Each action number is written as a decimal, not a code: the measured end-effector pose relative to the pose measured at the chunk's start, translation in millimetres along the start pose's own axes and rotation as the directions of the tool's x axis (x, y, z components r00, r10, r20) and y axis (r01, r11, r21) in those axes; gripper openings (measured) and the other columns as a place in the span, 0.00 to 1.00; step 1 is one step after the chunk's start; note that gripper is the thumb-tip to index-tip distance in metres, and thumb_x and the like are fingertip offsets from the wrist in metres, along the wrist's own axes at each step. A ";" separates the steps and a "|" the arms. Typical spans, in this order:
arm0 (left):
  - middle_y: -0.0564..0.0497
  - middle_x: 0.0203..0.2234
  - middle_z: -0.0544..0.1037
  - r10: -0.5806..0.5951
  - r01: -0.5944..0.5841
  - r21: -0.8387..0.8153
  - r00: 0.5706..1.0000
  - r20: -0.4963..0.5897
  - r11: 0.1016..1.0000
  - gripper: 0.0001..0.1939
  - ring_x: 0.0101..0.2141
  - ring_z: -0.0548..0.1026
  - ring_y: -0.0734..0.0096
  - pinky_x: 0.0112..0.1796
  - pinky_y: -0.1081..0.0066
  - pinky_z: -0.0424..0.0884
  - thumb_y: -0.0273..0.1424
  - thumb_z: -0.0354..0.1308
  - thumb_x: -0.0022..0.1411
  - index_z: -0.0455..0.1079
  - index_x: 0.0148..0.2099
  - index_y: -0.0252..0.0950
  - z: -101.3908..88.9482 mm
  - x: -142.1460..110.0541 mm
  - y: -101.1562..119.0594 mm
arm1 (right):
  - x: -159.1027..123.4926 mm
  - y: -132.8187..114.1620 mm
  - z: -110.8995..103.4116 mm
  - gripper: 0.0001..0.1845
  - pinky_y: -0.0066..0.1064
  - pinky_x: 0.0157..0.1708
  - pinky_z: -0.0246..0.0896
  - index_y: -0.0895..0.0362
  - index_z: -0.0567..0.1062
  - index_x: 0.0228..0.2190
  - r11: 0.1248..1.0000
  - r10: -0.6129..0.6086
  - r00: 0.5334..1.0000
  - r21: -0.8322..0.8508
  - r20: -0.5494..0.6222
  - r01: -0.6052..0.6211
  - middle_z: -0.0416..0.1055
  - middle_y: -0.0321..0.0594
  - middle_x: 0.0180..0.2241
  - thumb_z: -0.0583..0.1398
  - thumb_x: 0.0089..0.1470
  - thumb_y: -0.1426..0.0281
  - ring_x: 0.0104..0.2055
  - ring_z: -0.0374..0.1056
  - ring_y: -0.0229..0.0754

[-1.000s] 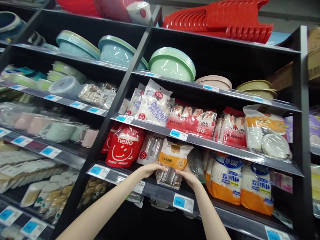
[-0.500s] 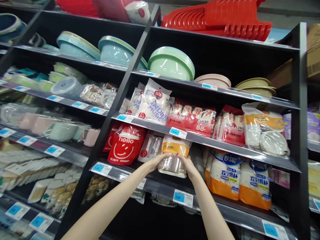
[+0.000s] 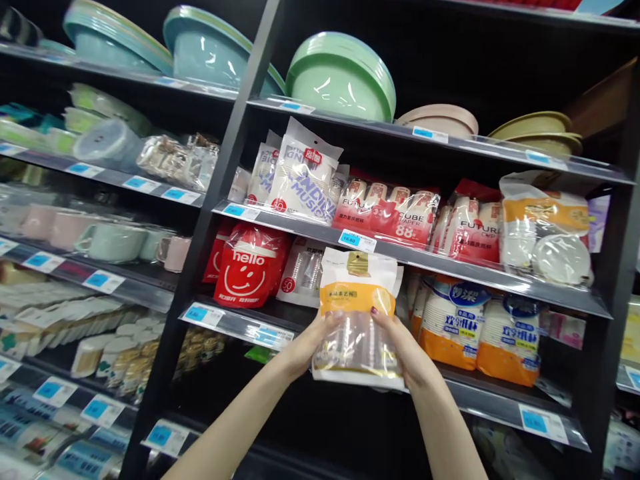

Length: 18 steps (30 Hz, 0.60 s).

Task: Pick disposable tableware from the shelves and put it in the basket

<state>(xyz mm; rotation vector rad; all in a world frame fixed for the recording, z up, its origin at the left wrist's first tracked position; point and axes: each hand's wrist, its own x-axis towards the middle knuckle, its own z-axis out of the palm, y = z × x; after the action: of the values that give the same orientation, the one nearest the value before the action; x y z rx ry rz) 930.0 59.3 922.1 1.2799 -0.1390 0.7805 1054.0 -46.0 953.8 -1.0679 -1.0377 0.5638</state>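
A white and orange bag of clear plastic cups [image 3: 357, 347] is held upright between my two hands, in front of the shelf edge. My left hand [image 3: 313, 343] grips its left side, and my right hand [image 3: 400, 340] grips the right side with a finger laid over the front. Behind it on the shelf, to the left, sit a red "hello" pouch [image 3: 247, 270] and a grey-white pack of cups [image 3: 303, 270]. White, blue and orange packs of cups [image 3: 450, 327] stand to the right.
Just above runs a shelf edge with a price tag [image 3: 357, 241], carrying red packs of paper cups [image 3: 387, 210] and a white bag [image 3: 305, 173]. Higher up rest green basins [image 3: 340, 80]. A dark upright post [image 3: 225, 153] divides this bay from the left one, which holds mugs [image 3: 113, 237].
My hands have drawn the bag of cups out from the shelf toward me, and it now looks larger. The view has shifted downward and closer to the shelves.
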 end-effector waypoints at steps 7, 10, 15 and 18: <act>0.43 0.47 0.77 -0.103 0.108 -0.118 0.993 0.050 0.987 0.38 0.52 0.70 0.44 0.53 0.55 0.66 0.37 0.71 0.43 0.66 0.58 0.38 14.3 -69.3 -48.8 | -95.2 66.2 -11.1 0.53 0.45 0.56 0.61 0.51 0.57 0.61 0.998 -0.027 0.969 0.050 -0.246 0.041 0.69 0.46 0.54 0.70 0.37 0.54 0.57 0.65 0.54; 0.43 0.44 0.78 -0.209 0.215 -0.163 0.977 0.053 0.963 0.37 0.50 0.72 0.44 0.52 0.55 0.66 0.33 0.71 0.42 0.67 0.57 0.37 18.6 -90.6 -69.4 | -130.9 98.0 -17.9 0.53 0.43 0.53 0.63 0.51 0.54 0.63 0.996 0.063 0.949 0.076 -0.309 -0.042 0.69 0.48 0.54 0.69 0.40 0.54 0.56 0.66 0.55; 0.44 0.40 0.79 -0.361 0.367 -0.175 0.930 0.068 0.914 0.34 0.49 0.73 0.45 0.50 0.58 0.67 0.27 0.71 0.38 0.72 0.52 0.35 13.6 -116.5 -107.1 | -173.6 145.1 -29.5 0.55 0.41 0.55 0.61 0.53 0.53 0.63 0.976 0.211 0.897 0.131 -0.388 -0.174 0.69 0.49 0.54 0.69 0.39 0.51 0.57 0.63 0.55; 0.45 0.38 0.80 -0.427 0.435 -0.201 0.900 0.082 0.878 0.29 0.47 0.74 0.48 0.48 0.61 0.68 0.25 0.69 0.37 0.74 0.47 0.34 8.1 -131.9 -129.1 | -194.5 168.7 -39.4 0.57 0.41 0.56 0.60 0.53 0.56 0.62 0.965 0.260 0.888 0.139 -0.379 -0.223 0.70 0.49 0.52 0.68 0.36 0.46 0.60 0.60 0.56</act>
<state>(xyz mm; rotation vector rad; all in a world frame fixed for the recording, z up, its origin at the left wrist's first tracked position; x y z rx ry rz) 911.1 -15.9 754.3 1.0643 0.0361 0.3457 1019.7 -149.2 717.2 -1.1779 -0.5220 0.5599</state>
